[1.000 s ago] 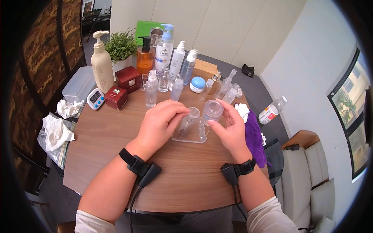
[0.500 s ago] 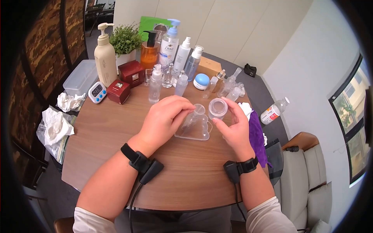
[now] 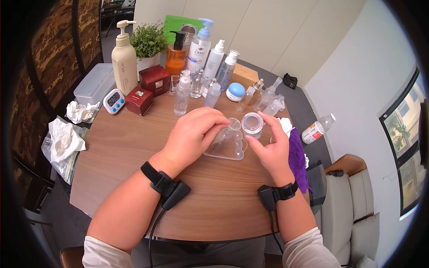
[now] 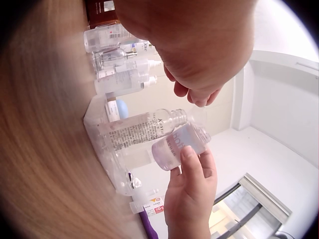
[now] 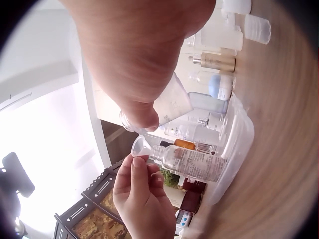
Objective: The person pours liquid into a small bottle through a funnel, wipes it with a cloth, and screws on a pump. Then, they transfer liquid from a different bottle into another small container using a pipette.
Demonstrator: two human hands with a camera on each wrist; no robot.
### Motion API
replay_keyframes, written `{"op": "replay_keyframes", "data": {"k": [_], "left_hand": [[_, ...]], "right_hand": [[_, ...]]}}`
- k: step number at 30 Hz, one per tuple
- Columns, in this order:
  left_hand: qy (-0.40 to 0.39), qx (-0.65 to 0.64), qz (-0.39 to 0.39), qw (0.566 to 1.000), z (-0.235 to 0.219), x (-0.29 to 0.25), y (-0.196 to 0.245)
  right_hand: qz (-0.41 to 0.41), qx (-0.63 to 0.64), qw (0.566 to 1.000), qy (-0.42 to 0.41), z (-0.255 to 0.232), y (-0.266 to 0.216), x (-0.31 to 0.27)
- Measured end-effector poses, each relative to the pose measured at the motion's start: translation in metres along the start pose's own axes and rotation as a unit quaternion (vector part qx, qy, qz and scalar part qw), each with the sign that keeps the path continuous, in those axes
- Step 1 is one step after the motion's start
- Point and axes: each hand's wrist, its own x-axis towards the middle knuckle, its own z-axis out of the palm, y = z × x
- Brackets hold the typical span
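Observation:
A clear bottle [image 5: 194, 162] with printed text stands in a shallow clear tray [image 3: 232, 155]. A small clear funnel [image 5: 142, 146] sits at its mouth, and the left hand [image 3: 192, 136] pinches the funnel's rim between thumb and fingers. The right hand [image 3: 273, 149] grips a wide, clear open-necked bottle [image 4: 177, 147] round its sides, tilted over beside the funnel. Its mouth [image 3: 252, 121] is close to the funnel in the head view. Whether the two touch, or any liquid passes between them, I cannot tell.
Behind the hands stand several pump and spray bottles [image 3: 182, 94], red boxes [image 3: 139, 101], a timer [image 3: 114, 101] and a blue-lidded jar [image 3: 235, 91]. Crumpled tissues [image 3: 65, 138] lie at the left, a purple cloth [image 3: 296, 163] at the right edge.
The right hand has tilted its bottle further, and the bottle is nearer the funnel. Both hands appear slightly further right as the head view shifts. The left hand keeps its pinch.

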Motion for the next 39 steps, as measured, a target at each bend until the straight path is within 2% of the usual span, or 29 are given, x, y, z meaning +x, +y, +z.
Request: {"op": "replay_keyframes", "data": {"k": [24,39], "left_hand": [[-0.003,0.025,0.001,1.0,0.003,0.0,0.002],[-0.003,0.03,0.015,0.999,0.005,-0.001,0.001]], "right_hand": [[-0.066,-0.089,0.994,0.021,-0.001,-0.013,0.003],[-0.075,-0.093,0.992,0.031,-0.002,-0.012,0.003]]}}
